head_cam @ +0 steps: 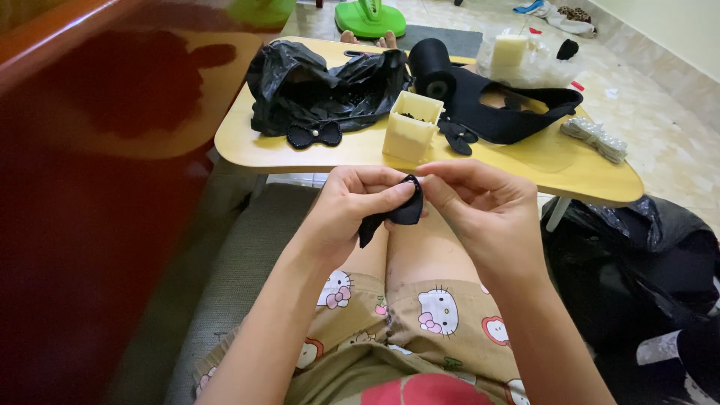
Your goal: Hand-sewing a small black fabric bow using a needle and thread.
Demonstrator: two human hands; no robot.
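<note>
A low yellow wooden table with rounded corners stands on a pale marbled tile floor. A glossy dark red wooden furniture panel fills the left side. A cream wall runs along the far right under bright, even light.

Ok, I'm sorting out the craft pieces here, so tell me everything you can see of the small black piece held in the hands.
The small black fabric piece looks soft, matte and folded or pinched, with a pointed tail hanging down to the left. It is held above the person's knees, just in front of the yellow table's edge. The left hand grips it from the left and the right hand pinches its upper edge from the right. Its inner side is hidden.
</note>
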